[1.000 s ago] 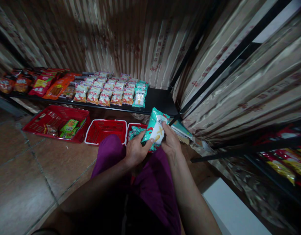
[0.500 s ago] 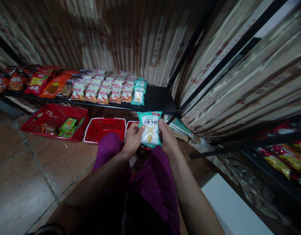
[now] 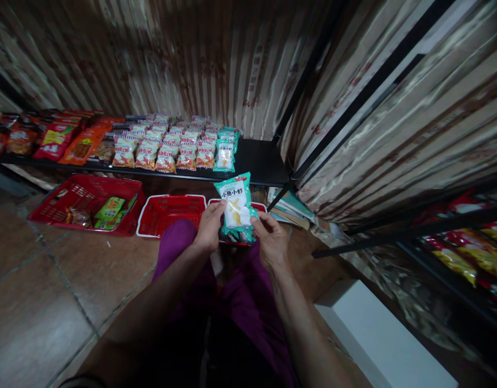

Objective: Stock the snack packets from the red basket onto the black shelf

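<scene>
A teal and white snack bag point(image 3: 235, 206) is held tilted between my hands, its printed front facing up. My left hand point(image 3: 209, 225) is closed on its left edge. At the lower right corner, my right hand point(image 3: 271, 237) pinches the bag between thumb and fingers. Below the bag stands a red basket with a white rim point(image 3: 260, 207), partly hidden, with more teal packaging in it. Similar teal bags point(image 3: 225, 154) stand at the right end of the packed row on the black shelf point(image 3: 259, 161).
Left of the teal bags are several white and orange snack bags point(image 3: 166, 156). A red basket point(image 3: 87, 183) with green packets and a smaller red basket point(image 3: 171, 213) sit on the tiled floor. Black shelf posts point(image 3: 309, 148) and a white box point(image 3: 389, 334) lie to the right.
The snack bag has moved slightly left and up and tilted. My right hand has shifted from its upper right side to its lower right corner. My left hand still holds it.
</scene>
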Tool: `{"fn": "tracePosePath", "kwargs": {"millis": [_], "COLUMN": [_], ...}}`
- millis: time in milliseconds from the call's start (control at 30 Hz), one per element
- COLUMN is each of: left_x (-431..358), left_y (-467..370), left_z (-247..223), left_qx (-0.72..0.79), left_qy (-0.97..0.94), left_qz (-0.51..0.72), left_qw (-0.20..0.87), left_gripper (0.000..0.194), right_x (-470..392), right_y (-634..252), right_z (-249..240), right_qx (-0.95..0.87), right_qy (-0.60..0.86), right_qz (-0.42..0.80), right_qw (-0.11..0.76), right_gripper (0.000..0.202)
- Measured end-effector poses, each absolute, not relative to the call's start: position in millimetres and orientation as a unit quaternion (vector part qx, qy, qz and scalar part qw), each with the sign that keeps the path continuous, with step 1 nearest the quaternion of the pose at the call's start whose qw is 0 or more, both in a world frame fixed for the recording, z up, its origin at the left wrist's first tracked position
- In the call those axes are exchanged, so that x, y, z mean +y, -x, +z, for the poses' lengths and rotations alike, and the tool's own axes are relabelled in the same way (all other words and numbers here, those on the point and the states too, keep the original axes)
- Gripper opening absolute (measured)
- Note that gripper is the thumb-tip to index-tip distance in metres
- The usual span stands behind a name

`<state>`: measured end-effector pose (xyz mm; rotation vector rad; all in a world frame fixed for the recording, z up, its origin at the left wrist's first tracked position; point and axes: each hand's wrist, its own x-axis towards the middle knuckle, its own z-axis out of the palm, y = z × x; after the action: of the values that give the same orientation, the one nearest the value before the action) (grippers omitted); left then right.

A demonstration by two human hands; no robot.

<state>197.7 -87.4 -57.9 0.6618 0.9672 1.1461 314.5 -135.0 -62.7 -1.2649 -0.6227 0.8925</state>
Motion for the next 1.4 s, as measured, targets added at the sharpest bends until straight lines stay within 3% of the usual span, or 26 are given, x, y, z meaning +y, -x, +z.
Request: {"fn": "tracePosePath", "kwargs": {"millis": [167, 367, 700, 900, 1000, 1200, 1300, 1400], "left_x": [-93, -99, -88, -91, -94, -95, -94, -97], "left_y": [-199, -205, -212, -203, -204, -208, -203, -196], "left_z": [-48, -50, -66, -50, -42, -47, -55, -57], "left_qx": [0.318, 0.313, 0.491, 0.344, 0.303, 0.307, 0.308, 0.295], "left_qy": [-0.258, -0.260, -0.361, -0.320, -0.301, -0.298, -0.286, -0.292], "left_qz": [0.471, 0.486, 0.567, 0.503, 0.507, 0.522, 0.503, 0.459], "left_qw": [0.781, 0.774, 0.554, 0.725, 0.749, 0.738, 0.756, 0.786], "left_gripper": [0.035, 0.039, 0.035, 0.029, 0.033, 0.033, 0.037, 0.044], "right_x": [-140, -147, -148, -152, -156, -170, -169, -154], "right_y": [-310, -307, -316, -319, -310, -291, -302, -320], "right_z": [-57, -57, -54, -48, -51, -52, -41, -30], "right_qx": [-0.276, -0.272, -0.463, -0.657, -0.691, -0.693, -0.642, -0.478], "right_qy": [0.534, 0.543, 0.610, 0.570, 0.570, 0.566, 0.570, 0.628], "right_qz": [0.380, 0.359, 0.155, -0.063, -0.110, -0.058, 0.002, 0.105], "right_qw": [0.703, 0.709, 0.625, 0.489, 0.430, 0.443, 0.513, 0.605], "right_gripper": [0.024, 0.024, 0.017, 0.025, 0.028, 0.023, 0.024, 0.034]}}
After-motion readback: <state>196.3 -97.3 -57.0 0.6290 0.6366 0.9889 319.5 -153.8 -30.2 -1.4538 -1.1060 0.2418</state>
